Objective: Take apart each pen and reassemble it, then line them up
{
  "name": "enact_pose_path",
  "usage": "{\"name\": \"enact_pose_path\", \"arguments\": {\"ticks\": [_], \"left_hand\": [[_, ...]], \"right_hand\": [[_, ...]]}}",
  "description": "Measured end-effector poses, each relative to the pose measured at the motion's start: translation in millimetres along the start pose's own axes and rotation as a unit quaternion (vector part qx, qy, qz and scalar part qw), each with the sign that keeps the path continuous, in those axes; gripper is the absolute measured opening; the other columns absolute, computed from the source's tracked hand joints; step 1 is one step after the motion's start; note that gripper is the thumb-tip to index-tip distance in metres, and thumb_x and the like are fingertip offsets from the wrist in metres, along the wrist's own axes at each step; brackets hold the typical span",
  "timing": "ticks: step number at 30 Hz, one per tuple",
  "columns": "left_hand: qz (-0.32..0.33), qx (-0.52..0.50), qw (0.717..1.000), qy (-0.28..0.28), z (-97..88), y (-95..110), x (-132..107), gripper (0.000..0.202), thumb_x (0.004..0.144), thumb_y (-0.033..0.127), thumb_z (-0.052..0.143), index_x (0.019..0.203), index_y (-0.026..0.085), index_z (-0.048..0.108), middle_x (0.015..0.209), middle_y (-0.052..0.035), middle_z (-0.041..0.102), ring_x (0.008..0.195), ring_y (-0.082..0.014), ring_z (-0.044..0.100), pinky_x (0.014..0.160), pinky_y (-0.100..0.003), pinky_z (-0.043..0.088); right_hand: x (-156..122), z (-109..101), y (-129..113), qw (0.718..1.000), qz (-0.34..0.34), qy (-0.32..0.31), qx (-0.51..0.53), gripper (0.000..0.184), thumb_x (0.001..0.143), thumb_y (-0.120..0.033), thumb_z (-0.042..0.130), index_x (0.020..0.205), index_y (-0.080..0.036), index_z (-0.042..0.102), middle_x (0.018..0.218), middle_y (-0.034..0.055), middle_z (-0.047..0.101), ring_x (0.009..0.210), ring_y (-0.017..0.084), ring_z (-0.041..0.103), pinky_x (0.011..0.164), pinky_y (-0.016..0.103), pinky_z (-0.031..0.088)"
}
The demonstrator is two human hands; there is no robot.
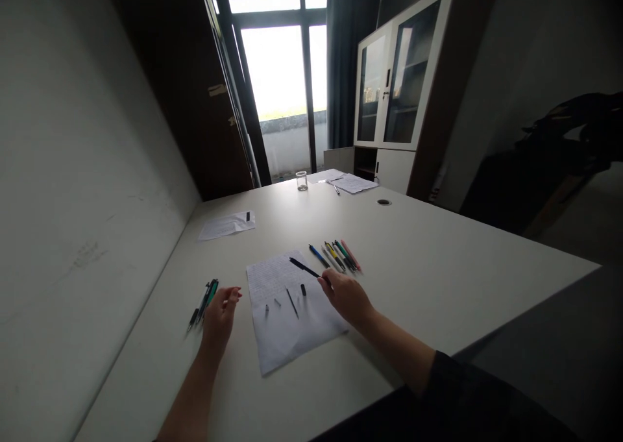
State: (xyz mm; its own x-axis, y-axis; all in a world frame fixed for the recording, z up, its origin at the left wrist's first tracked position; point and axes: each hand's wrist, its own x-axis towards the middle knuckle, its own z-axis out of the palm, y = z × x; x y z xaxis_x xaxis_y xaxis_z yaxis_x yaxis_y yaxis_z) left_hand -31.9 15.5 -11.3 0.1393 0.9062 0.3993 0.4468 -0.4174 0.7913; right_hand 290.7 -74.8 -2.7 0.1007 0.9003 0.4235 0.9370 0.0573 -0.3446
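My right hand [346, 295] is closed around a black pen barrel [304, 267], holding it tilted above a sheet of written paper [287, 312] on the white table [438, 280]. Small pen parts lie on that sheet: a thin refill [292, 302], a black cap piece [303, 289] and two tiny bits [267, 309]. My left hand [221, 313] rests on the table left of the sheet, fingers loosely curled with nothing seen in them. Just left of it lies a small bunch of pens [204, 302], green and black.
A row of several coloured pens [335, 256] lies right of the sheet's top. Further back are a folded paper [228, 224], a glass [302, 180], more papers with a pen [348, 182] and a cable hole [383, 202]. A wall runs along the left; a cabinet [399, 85] stands behind.
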Motion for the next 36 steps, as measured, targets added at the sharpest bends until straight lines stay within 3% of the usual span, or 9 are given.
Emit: {"name": "enact_pose_path", "arguments": {"ticks": [4, 10, 17, 20, 23, 27, 29, 32, 36], "left_hand": [[0.099, 0.037, 0.994, -0.033, 5.6, 13, -5, 0.031, 0.091, 0.042, 0.051, 0.112, 0.020, 0.060, 0.101, -0.0084, 0.063, 0.086, -0.0206, 0.063, 0.071, -0.034, 0.056], [0.191, 0.032, 0.976, -0.102, 16.8, 25, -11, 0.048, 0.088, 0.036, 0.061, 0.133, 0.026, 0.047, 0.115, -0.0089, 0.057, 0.086, -0.0181, 0.063, 0.068, -0.031, 0.057], [0.257, 0.074, 0.951, -0.155, 23.5, 33, -14, 0.030, 0.090, 0.032, 0.060, 0.119, 0.025, 0.061, 0.097, -0.0077, 0.065, 0.090, -0.0222, 0.061, 0.079, -0.037, 0.054], [0.251, 0.077, 0.951, -0.164, 23.7, 33, -14, 0.019, 0.093, 0.030, 0.054, 0.108, 0.023, 0.065, 0.092, -0.0081, 0.067, 0.087, -0.0223, 0.061, 0.078, -0.036, 0.052], [0.218, 0.076, 0.963, -0.135, 22.5, 27, -12, 0.017, 0.094, 0.030, 0.050, 0.101, 0.021, 0.063, 0.087, -0.0073, 0.066, 0.083, -0.0219, 0.061, 0.076, -0.035, 0.050], [0.178, 0.073, 0.975, -0.109, 20.0, 19, -8, 0.020, 0.094, 0.032, 0.047, 0.102, 0.021, 0.062, 0.083, -0.0058, 0.065, 0.079, -0.0217, 0.062, 0.075, -0.034, 0.050], [0.173, 0.068, 0.977, -0.107, 19.2, 20, -8, 0.022, 0.095, 0.032, 0.046, 0.103, 0.021, 0.063, 0.082, -0.0055, 0.065, 0.079, -0.0216, 0.063, 0.074, -0.034, 0.050], [0.170, 0.062, 0.977, -0.115, 18.6, 25, -9, 0.023, 0.095, 0.031, 0.045, 0.106, 0.022, 0.063, 0.086, -0.0061, 0.066, 0.082, -0.0214, 0.063, 0.076, -0.034, 0.049], [0.164, 0.062, 0.977, -0.121, 18.1, 29, -11, 0.024, 0.096, 0.030, 0.043, 0.108, 0.020, 0.062, 0.087, -0.0067, 0.066, 0.081, -0.0204, 0.063, 0.077, -0.034, 0.049]], "right_hand": [[1, 0, -3, 0.995, -0.055, 0.047, 0.071, 0.026, 0.101, -0.039, 0.041, 0.099, -0.018, 0.057, 0.088, 0.0068, 0.067, 0.075, 0.018, 0.063, 0.065, 0.026, 0.041], [5, -2, -18, 0.979, -0.192, 0.028, 0.068, 0.020, 0.101, -0.034, 0.045, 0.101, -0.020, 0.058, 0.093, 0.0058, 0.067, 0.079, 0.017, 0.061, 0.074, 0.028, 0.041], [13, -3, -51, 0.954, -0.297, 0.003, 0.030, 0.021, 0.101, -0.033, 0.044, 0.100, -0.019, 0.059, 0.087, 0.0047, 0.065, 0.079, 0.016, 0.060, 0.078, 0.029, 0.039], [18, 0, -57, 0.944, -0.326, -0.002, 0.054, 0.019, 0.100, -0.033, 0.047, 0.103, -0.020, 0.061, 0.088, 0.0044, 0.065, 0.082, 0.017, 0.060, 0.079, 0.030, 0.042], [24, 4, -48, 0.940, -0.324, 0.009, 0.107, 0.023, 0.096, -0.033, 0.054, 0.116, -0.022, 0.059, 0.099, 0.0060, 0.065, 0.092, 0.019, 0.059, 0.085, 0.031, 0.046], [29, 8, -23, 0.963, -0.230, 0.057, 0.127, 0.032, 0.092, -0.034, 0.060, 0.123, -0.023, 0.059, 0.099, 0.0078, 0.062, 0.095, 0.021, 0.059, 0.088, 0.037, 0.050], [29, 12, -14, 0.968, -0.216, 0.048, 0.120, 0.033, 0.092, -0.034, 0.061, 0.123, -0.024, 0.060, 0.099, 0.0079, 0.061, 0.095, 0.021, 0.059, 0.085, 0.037, 0.051], [28, 21, -9, 0.967, -0.226, 0.015, 0.113, 0.030, 0.090, -0.034, 0.064, 0.118, -0.023, 0.064, 0.098, 0.0080, 0.062, 0.094, 0.021, 0.060, 0.084, 0.034, 0.052], [27, 28, -8, 0.967, -0.230, -0.017, 0.112, 0.013, 0.089, -0.025, 0.065, 0.101, -0.020, 0.069, 0.094, 0.0075, 0.064, 0.094, 0.020, 0.060, 0.085, 0.033, 0.050]]}}
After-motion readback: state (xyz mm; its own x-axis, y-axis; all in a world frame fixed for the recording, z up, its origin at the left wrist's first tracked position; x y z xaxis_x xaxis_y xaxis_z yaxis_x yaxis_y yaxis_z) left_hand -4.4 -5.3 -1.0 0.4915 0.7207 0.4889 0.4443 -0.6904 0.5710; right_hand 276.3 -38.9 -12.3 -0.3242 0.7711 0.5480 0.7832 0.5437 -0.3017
